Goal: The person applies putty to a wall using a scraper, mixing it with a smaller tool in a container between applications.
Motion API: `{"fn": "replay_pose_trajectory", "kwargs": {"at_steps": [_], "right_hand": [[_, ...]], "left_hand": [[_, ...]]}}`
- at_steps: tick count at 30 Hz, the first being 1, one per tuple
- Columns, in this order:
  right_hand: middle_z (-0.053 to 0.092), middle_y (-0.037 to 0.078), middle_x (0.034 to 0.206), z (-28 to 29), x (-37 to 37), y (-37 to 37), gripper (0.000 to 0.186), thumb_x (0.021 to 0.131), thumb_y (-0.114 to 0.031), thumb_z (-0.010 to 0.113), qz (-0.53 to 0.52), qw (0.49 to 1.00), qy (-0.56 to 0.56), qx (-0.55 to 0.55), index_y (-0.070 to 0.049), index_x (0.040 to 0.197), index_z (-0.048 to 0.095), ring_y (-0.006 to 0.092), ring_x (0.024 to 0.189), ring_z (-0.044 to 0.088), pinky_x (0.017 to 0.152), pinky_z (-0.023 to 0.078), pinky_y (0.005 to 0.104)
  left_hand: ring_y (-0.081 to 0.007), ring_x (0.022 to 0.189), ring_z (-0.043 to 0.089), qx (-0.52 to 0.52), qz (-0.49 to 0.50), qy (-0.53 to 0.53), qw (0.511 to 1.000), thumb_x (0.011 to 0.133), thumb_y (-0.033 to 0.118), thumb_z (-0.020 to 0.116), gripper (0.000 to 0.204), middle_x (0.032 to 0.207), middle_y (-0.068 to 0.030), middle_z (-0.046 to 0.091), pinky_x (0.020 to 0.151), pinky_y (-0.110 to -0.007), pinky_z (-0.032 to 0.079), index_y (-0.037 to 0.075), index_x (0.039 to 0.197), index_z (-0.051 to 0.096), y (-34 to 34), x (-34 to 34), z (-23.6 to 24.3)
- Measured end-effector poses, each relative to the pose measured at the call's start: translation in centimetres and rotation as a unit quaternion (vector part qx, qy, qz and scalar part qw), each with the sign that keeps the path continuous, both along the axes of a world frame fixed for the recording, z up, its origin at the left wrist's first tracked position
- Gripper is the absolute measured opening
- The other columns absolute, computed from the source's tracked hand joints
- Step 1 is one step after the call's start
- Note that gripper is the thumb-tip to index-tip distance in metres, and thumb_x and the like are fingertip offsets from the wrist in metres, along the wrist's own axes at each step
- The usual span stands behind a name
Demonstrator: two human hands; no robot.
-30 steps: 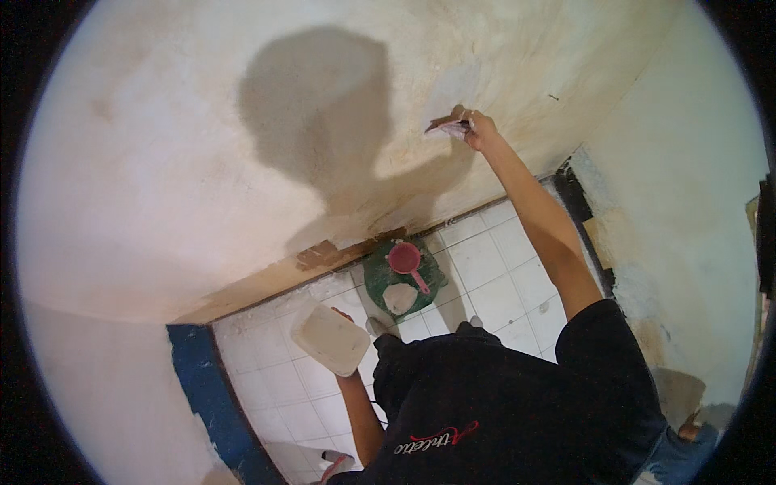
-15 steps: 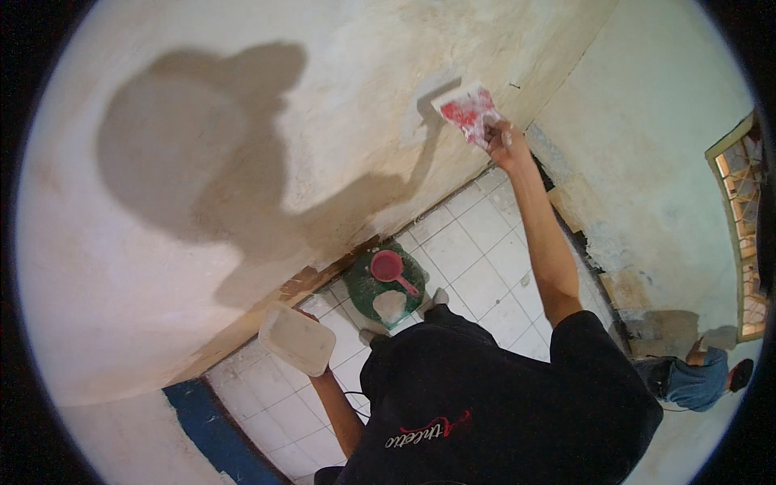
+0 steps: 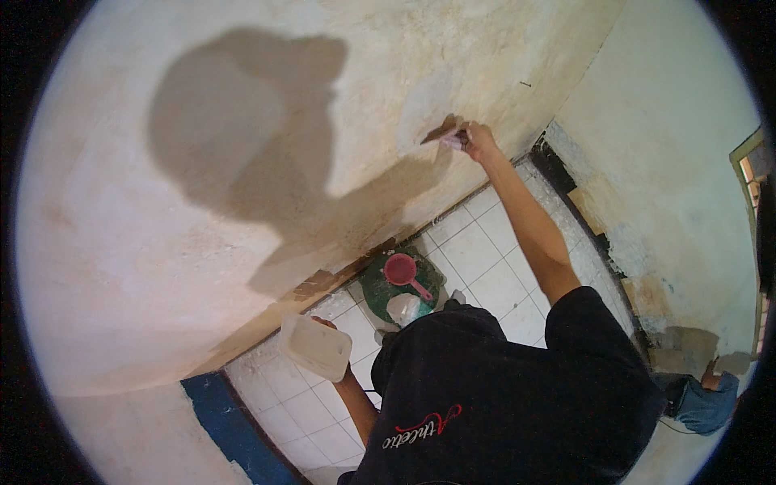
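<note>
My right hand [image 3: 478,143], fingers closed, grips a putty spreader [image 3: 443,132] at the end of my outstretched arm. The spreader is turned nearly edge-on, close to the wall [image 3: 372,97]; whether its edge touches I cannot tell. A pale grey putty patch [image 3: 424,105] lies on the plaster just above it. Low on the left, my left hand [image 3: 325,323] holds a whitish plastic tub [image 3: 317,346] tilted near the wall. Part of that hand is hidden behind the tub.
Below the wall, a pink dipper [image 3: 401,270] and a pale bag [image 3: 402,309] lie on a round green container [image 3: 373,284] on the white tiled floor [image 3: 477,250]. A nail [image 3: 525,84] sticks out of the wall. Another person [image 3: 703,404] is at the far right.
My right hand has come down and left along the wall, turning the spreader from its red, putty-smeared face to edge-on. The whole view has shifted slightly; my left hand still holds the tub.
</note>
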State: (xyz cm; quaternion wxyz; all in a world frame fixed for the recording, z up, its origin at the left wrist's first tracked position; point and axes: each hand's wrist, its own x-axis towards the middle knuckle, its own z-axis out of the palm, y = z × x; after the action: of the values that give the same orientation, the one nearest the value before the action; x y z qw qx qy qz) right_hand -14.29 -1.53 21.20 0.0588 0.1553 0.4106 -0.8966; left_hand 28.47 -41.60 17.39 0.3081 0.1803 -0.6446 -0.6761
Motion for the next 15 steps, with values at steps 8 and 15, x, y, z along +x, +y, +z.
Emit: {"fn": "replay_pose_trajectory", "kwargs": {"at_steps": [8, 15], "right_hand": [[0.063, 0.017, 0.103, 12.8, -1.1, 1.5, 0.02, 0.092, -0.008, 0.05, 0.086, 0.991, 0.096, -0.031, 0.008, 0.102, 0.057, 0.0293, 0.091, 0.066, 0.088, 0.058, 0.0416], [0.064, 0.015, 0.097, 7.3, 6.3, 0.2, 0.02, 0.09, -0.008, 0.052, 0.007, 0.993, 0.111, -0.031, 0.006, 0.102, 0.06, 0.0275, 0.093, 0.066, 0.085, 0.059, 0.0435]], "left_hand": [[-0.04, 0.129, 0.038, 0.607, -0.129, 0.275, 0.734, 0.093, 0.044, 0.056, 0.064, 0.142, -0.0234, 0.04, 0.111, -0.054, 0.028, 0.007, 0.142, 0.041, -4.2, 1.5, -3.3], [-0.0323, 0.129, 0.043, 0.673, -0.157, 0.251, 0.677, 0.088, 0.029, 0.066, 0.056, 0.136, -0.0161, 0.05, 0.109, -0.049, 0.033, 0.003, 0.134, 0.049, -4.8, -0.6, -1.0]]}}
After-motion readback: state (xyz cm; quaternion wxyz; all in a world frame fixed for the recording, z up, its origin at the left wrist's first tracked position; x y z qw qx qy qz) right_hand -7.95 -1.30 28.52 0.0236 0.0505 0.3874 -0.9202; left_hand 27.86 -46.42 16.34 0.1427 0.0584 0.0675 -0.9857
